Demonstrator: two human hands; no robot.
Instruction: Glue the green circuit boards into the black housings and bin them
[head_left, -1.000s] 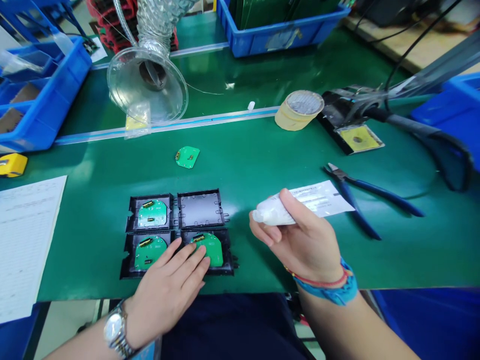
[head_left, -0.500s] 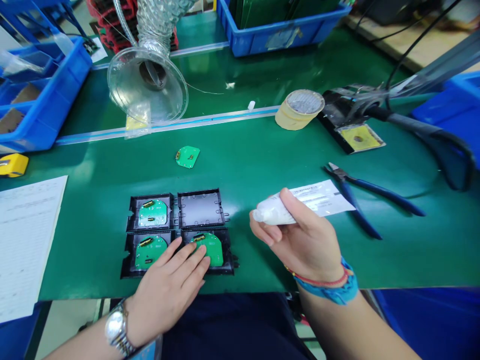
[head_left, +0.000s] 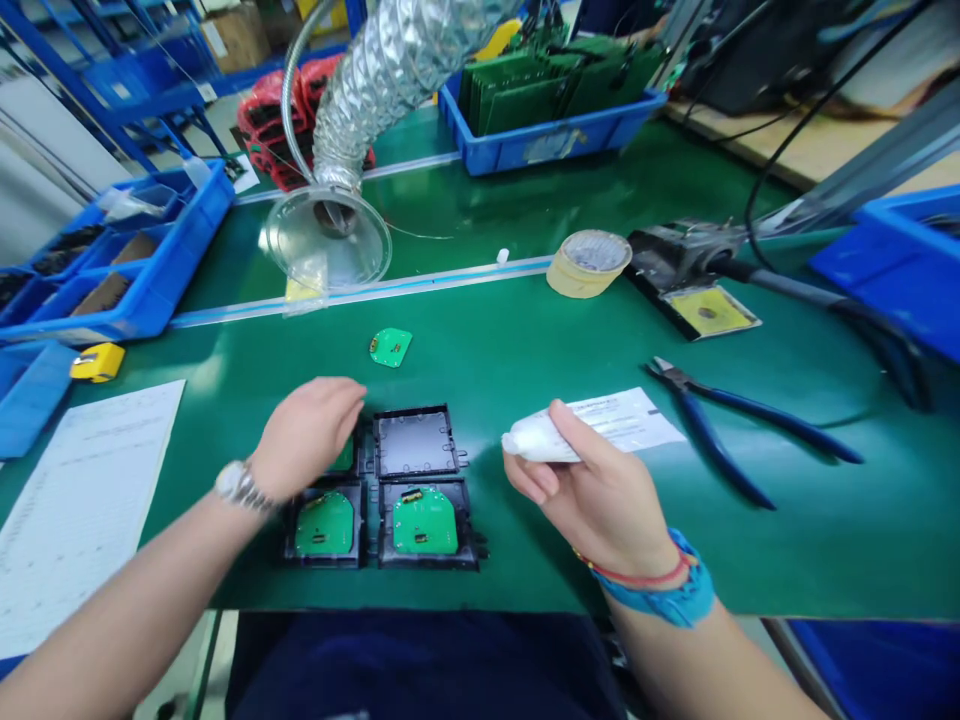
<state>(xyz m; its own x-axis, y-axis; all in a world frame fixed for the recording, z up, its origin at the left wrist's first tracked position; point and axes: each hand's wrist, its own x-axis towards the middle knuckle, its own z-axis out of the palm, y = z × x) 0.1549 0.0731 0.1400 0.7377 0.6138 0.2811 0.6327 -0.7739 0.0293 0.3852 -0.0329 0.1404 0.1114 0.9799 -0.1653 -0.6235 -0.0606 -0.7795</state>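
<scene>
A black four-cell tray (head_left: 414,442) lies on the green mat near the front edge. Green circuit boards sit in its two front cells (head_left: 424,522); the back right cell is empty. My left hand (head_left: 309,436) hovers over the back left cell, covering most of the board there, fingers curled and blurred. My right hand (head_left: 600,490) is closed around a white tube (head_left: 540,440) with a flat printed tail, held to the right of the tray. A loose green board (head_left: 391,347) lies on the mat behind the tray.
Blue-handled cutters (head_left: 739,420) lie right of the tube. A tape roll (head_left: 589,262), a soldering stand (head_left: 694,280) and a fume hose with clear funnel (head_left: 330,240) stand behind. Blue bins (head_left: 127,280) and a paper sheet (head_left: 75,500) are at the left.
My left hand has left the front right board and moved back and left over the back left cell. The camera has tilted up. My right hand still holds the tube.
</scene>
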